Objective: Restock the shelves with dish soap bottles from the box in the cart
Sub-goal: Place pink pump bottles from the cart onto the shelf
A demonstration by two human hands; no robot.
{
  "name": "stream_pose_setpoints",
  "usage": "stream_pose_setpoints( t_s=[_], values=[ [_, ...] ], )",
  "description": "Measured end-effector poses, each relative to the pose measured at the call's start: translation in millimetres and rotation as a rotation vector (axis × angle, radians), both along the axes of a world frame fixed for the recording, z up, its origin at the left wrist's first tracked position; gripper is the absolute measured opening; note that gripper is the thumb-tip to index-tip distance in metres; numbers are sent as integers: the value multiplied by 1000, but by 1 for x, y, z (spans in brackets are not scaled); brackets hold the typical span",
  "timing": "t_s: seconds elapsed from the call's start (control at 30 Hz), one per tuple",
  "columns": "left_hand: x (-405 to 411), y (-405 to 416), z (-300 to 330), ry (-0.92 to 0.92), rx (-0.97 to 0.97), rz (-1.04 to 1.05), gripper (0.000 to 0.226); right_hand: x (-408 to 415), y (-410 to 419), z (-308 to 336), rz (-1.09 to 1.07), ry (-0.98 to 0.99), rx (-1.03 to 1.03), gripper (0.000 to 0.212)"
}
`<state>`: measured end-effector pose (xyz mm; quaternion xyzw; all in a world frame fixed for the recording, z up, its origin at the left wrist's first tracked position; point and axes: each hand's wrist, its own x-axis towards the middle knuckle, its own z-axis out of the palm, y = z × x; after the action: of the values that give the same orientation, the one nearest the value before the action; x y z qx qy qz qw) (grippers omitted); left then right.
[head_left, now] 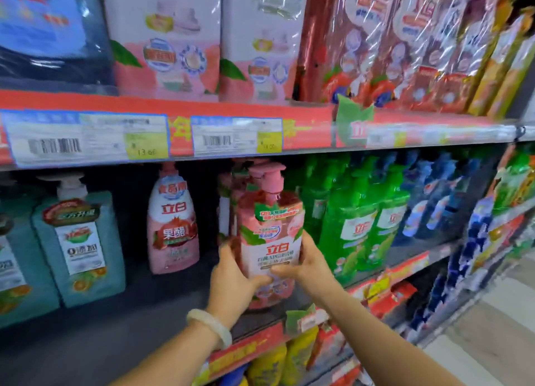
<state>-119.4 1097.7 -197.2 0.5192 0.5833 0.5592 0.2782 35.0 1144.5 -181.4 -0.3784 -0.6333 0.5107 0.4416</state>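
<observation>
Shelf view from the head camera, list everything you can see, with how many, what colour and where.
Pink pump dish soap bottle: one, pink, held at the middle shelf front; more pink ones behind, number unclear.
Pink capped bottle: one, pink and white, middle shelf, left of the held one.
Teal pump bottles: at least two, teal, middle shelf far left.
Green bottles: several, green, right of the held bottle.
Blue bottles: several, blue, further right.
Pink refill packs: two, pink, top shelf.
Red wrapped packs: several, red, top shelf right.
Price tags: two clear, white with yellow, upper shelf edge.
White bangle: one, left wrist.
Left hand: grips the bottle's left side.
Right hand: grips its right side.
</observation>
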Motion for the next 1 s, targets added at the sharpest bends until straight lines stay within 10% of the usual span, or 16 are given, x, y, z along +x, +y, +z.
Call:
stream_pose_setpoints(
  t_s=[1.0],
  values=[
    [32, 23, -29, 17, -86, 39, 96, 31, 43, -53, 165, -181, 49, 70]
  ],
)
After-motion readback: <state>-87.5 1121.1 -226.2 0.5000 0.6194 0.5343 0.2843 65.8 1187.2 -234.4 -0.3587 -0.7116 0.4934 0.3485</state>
